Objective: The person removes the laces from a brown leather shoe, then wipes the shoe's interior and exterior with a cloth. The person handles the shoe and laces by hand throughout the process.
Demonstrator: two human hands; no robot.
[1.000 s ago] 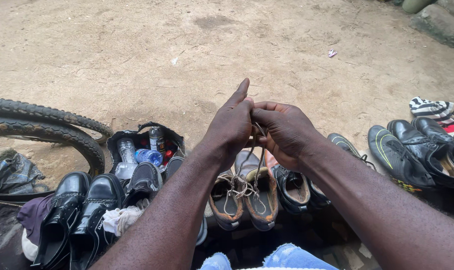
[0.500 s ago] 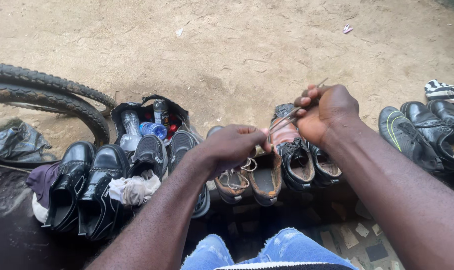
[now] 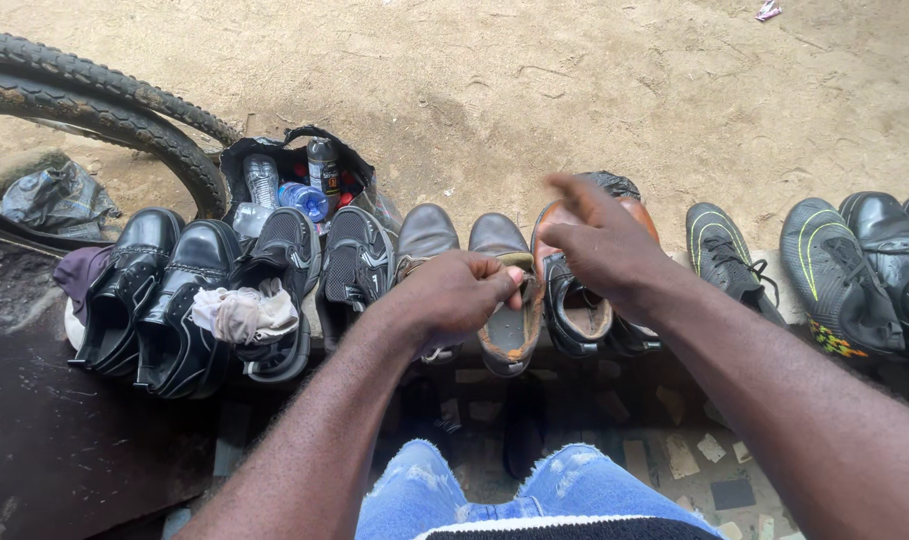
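Head view: two hands over a row of shoes at the edge of a tiled ledge.

The left hand (image 3: pixel 455 295) is curled shut, thumb and fingers pinching the tongue end of a grey-brown shoe (image 3: pixel 510 300); the right hand (image 3: pixel 600 245) hovers just beside it, fingers loosely spread and slightly blurred, holding nothing that I can make out. The shoe lies straight ahead of the person's knees, its long axis running away from the body, toe toward the sandy ground (image 3: pixel 575 90), heel opening toward the ledge (image 3: pixel 675 450). The left hand is the nearer, already touching it; the right hangs above the neighbouring brown boot (image 3: pixel 575 300). Black shoes (image 3: pixel 175 300) and a bag of bottles (image 3: pixel 295 180) sit further left, near a tyre (image 3: pixel 105 100).
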